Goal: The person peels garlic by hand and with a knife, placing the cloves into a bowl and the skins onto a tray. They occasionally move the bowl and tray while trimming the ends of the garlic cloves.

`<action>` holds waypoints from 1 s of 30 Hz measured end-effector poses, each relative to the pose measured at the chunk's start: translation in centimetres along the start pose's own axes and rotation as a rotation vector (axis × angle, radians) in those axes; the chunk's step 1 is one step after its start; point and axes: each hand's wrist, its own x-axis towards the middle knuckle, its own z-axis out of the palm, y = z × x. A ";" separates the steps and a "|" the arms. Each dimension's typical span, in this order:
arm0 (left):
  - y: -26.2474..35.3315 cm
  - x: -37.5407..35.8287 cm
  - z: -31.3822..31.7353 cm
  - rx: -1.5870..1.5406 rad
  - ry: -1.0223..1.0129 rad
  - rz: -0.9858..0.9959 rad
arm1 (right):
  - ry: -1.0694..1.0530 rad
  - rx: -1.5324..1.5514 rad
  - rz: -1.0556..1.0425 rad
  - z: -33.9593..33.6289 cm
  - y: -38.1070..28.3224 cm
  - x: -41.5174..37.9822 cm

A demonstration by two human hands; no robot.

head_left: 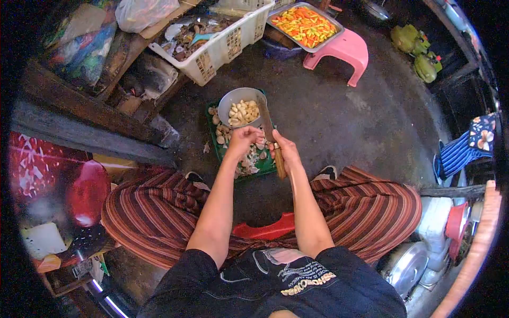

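Note:
My right hand is closed around the wooden handle of a knife, whose broad blade points away from me past the bowl's right edge. Just left of it, the fingers of my left hand are curled in a pinch; what is between them is too small to make out. Beyond both hands, a grey bowl holds peeled garlic cloves. It rests on a green tray, where unpeeled garlic and loose papery skins lie around and below my hands.
A white plastic crate stands at the upper left. Beside it, a metal tray of red and yellow chillies sits by a pink stool. Green produce lies far right. A lidded metal pot is near my right knee.

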 end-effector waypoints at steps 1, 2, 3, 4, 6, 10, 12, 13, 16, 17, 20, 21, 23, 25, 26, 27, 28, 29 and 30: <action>0.5 -0.3 0.2 -0.052 0.028 -0.024 | -0.008 0.044 0.041 -0.1 0.1 0.1; 0.9 -0.6 0.5 -0.103 0.056 -0.049 | -0.016 0.089 0.083 -0.1 0.2 0.1; 0.8 -0.6 0.7 -0.104 0.056 -0.049 | -0.015 0.088 0.083 -0.2 0.3 0.2; 1.0 -0.7 1.1 0.118 0.067 0.041 | -0.012 0.132 0.079 -0.1 0.5 0.2; 0.9 -0.7 1.9 0.338 0.078 0.135 | -0.009 0.174 0.072 0.0 0.5 0.4; 0.6 -0.6 2.3 0.888 0.184 0.611 | 0.021 0.134 0.052 0.2 -0.1 0.3; 0.6 -0.5 2.3 0.966 0.172 0.665 | 0.034 0.124 0.056 0.0 -0.1 0.4; 0.6 -0.7 2.3 0.967 0.173 0.665 | 0.029 0.137 0.058 -0.2 0.0 0.6; 0.9 -1.3 2.8 0.952 0.147 0.541 | 0.017 0.145 0.054 -0.2 -0.4 0.3; 0.7 -1.3 2.9 0.926 0.161 0.511 | 0.016 0.142 0.049 -0.3 -0.6 0.2; 0.0 -1.5 3.3 0.849 0.204 0.501 | 0.050 0.129 0.022 -0.5 -0.3 0.5; 0.0 -1.5 3.4 0.802 0.242 0.523 | 0.050 0.131 0.020 -0.6 -0.2 0.5; 0.0 -1.3 3.6 0.665 0.231 0.350 | 0.072 0.092 0.049 -0.7 -0.1 0.4; 0.0 -1.2 3.7 0.523 0.225 0.175 | 0.088 0.083 -0.016 -0.3 0.2 0.4; -0.3 -1.0 3.6 0.223 0.262 0.192 | 0.106 0.075 -0.083 -0.2 0.5 0.6; -0.6 -0.7 3.4 -0.077 0.295 0.207 | 0.102 0.074 -0.084 -0.2 0.7 0.8; -0.9 -0.5 3.0 -0.077 0.298 0.209 | 0.149 -0.030 -0.140 -0.3 1.0 0.9; -0.6 -0.5 2.5 -0.217 0.292 0.164 | 0.196 -0.134 -0.194 -0.4 1.3 1.1; -0.4 -0.6 2.1 -0.358 0.285 0.119 | 0.192 -0.135 -0.193 -0.5 1.5 1.3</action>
